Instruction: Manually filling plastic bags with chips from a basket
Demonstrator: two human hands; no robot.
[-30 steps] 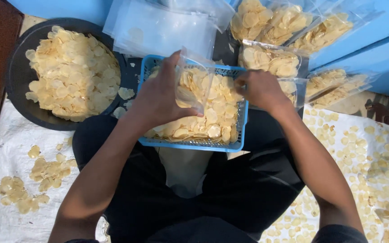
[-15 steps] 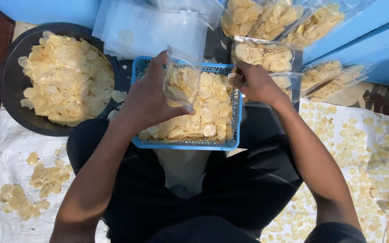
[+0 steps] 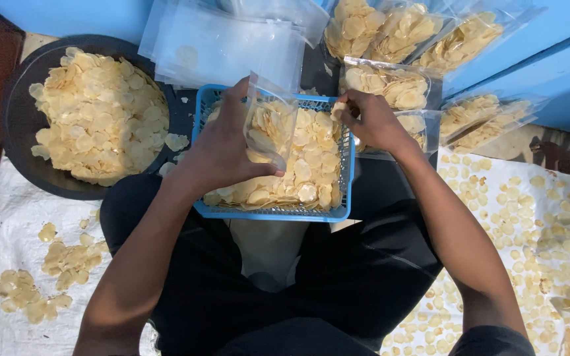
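Looking down from the head camera, the left hand [image 3: 222,148] grips a small clear plastic bag [image 3: 268,125], partly filled with pale yellow chips, thumb on one side and fingers on the other, holding it upright with its mouth open above a blue plastic basket [image 3: 272,212]. The basket rests on the person's lap and is heaped with loose chips [image 3: 305,171]. The right hand [image 3: 371,122] hovers over the basket's far right corner, its fingers pinched shut on a few chips [image 3: 339,109], just beside the bag's opening. To the left on the floor sits a round dark basin [image 3: 14,145] piled with more chips. Behind the basket lies a stack of empty clear bags [image 3: 219,46], and to the right of it several filled bags [image 3: 390,82] lean against a blue wall [image 3: 549,72]. White sacking [image 3: 8,231] covers the floor on both sides, scattered with chips.
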